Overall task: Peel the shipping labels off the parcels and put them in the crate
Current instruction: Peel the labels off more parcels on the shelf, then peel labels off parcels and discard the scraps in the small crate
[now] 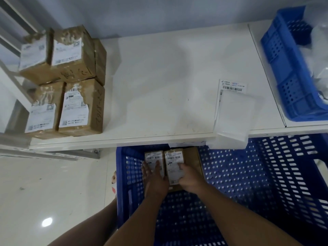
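Forearms [236,213], two: bare along their whole visible length. Left hand [155,178] and right hand [189,178]: bare skin to the fingertips. One further bare limb [88,228] at lower left, too blurred to identify.

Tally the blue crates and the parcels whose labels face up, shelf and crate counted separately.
Blue crates: 2
Labelled parcels on shelf: 4
Labelled parcels in lower crate: 2
Total: 8
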